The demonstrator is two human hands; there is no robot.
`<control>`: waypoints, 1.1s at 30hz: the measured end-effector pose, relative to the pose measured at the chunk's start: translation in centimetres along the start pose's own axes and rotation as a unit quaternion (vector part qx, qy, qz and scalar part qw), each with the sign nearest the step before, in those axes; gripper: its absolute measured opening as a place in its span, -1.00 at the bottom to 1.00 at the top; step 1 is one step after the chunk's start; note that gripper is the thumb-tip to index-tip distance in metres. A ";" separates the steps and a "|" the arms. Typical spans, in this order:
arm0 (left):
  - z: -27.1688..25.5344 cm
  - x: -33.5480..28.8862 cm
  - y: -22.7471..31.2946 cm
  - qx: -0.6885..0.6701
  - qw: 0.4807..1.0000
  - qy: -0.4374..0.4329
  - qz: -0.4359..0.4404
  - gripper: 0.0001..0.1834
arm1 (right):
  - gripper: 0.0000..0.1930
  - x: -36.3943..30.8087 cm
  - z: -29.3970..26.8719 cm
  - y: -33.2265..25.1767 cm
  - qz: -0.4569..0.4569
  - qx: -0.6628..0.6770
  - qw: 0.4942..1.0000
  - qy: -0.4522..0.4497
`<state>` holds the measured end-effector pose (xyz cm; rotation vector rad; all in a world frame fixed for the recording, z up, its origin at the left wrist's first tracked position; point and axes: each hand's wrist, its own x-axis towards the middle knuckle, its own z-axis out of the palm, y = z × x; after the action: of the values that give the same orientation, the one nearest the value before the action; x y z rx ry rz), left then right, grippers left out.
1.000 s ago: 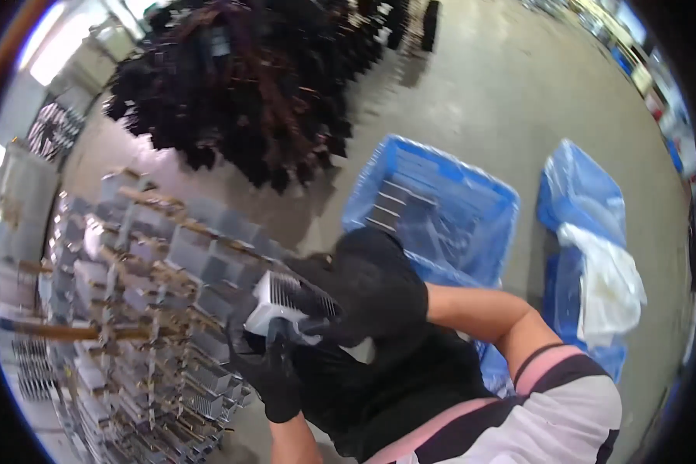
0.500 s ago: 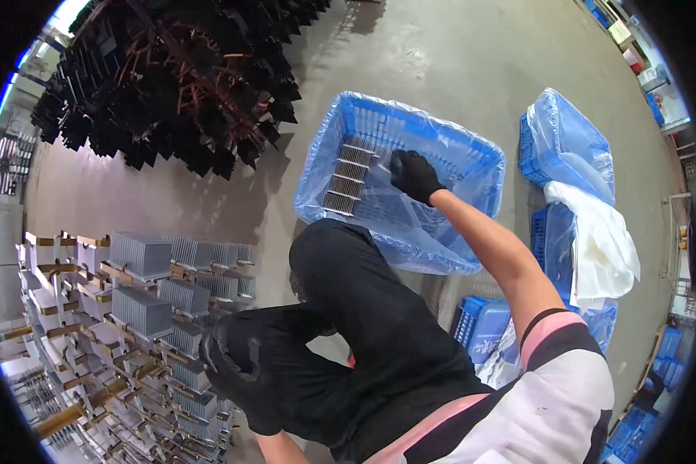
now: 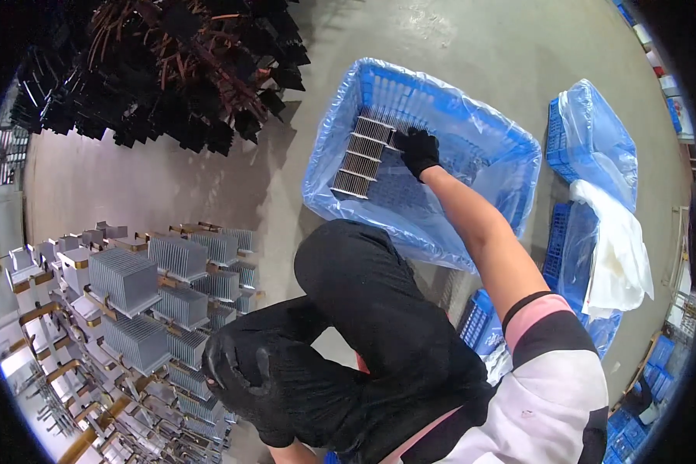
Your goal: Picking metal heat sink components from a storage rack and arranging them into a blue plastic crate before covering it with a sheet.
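The right hand (image 3: 417,152), in a black glove, hides the far end of a row of finned metal blocks (image 3: 359,165) in the blue basket (image 3: 394,91). Its fingertips point down and left, just beside or touching a block there; whether they grip anything cannot be told. The left hand (image 3: 243,379), also gloved in black, is by the near knee, against black trousers (image 3: 379,317) that blur its outline. Its fingers look loosely bent, but how far they close, or on what, cannot be made out. A dark cluster of parts (image 3: 185,69) at far left is cut off by the dark rim of the view, as is the rack of pale finned blocks (image 3: 127,282) at near left.

A clear plastic liner (image 3: 379,224) folds over the basket's edges and clouds its bottom. Inside, room lies open to the right of the row, around the right wrist. Bare floor (image 3: 510,46) spreads beyond the basket, and a strip of it separates basket and rack. A second lined basket (image 3: 599,147) and a white sheet (image 3: 615,251) stand apart on the right.

The row's long axis runs far to near, slanting left toward its near end; pale bars cross it, with dark fins between them.
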<state>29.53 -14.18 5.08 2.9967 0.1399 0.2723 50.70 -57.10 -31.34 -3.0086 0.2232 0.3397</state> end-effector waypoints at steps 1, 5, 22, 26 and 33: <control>-0.1 0.1 0.1 0.003 1.000 0.000 -0.001 -0.51 | -0.51 0.0 0.0 -0.4 0.008 -0.015 1.000 -0.010; -0.4 1.0 0.5 -0.011 1.000 0.017 0.013 -0.51 | -0.54 0.8 0.3 -0.6 0.017 0.009 1.000 -0.019; -5.3 -0.2 -5.4 -0.538 0.798 0.200 -0.184 -0.74 | -0.61 -11.6 -28.7 -24.7 -0.587 0.227 0.744 0.224; -7.0 3.6 -7.3 -0.340 0.911 0.210 -0.101 -0.65 | -0.60 -17.9 -29.4 -33.8 -0.638 0.282 0.681 0.221; -6.9 8.1 -10.1 -0.358 0.922 0.123 -0.086 -0.64 | -0.64 -18.9 -26.3 -46.2 -0.261 0.684 0.643 -0.225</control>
<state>35.40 -2.57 11.79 2.2009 0.2596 0.5425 45.34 -12.30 2.55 -1.2962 -0.3191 0.5025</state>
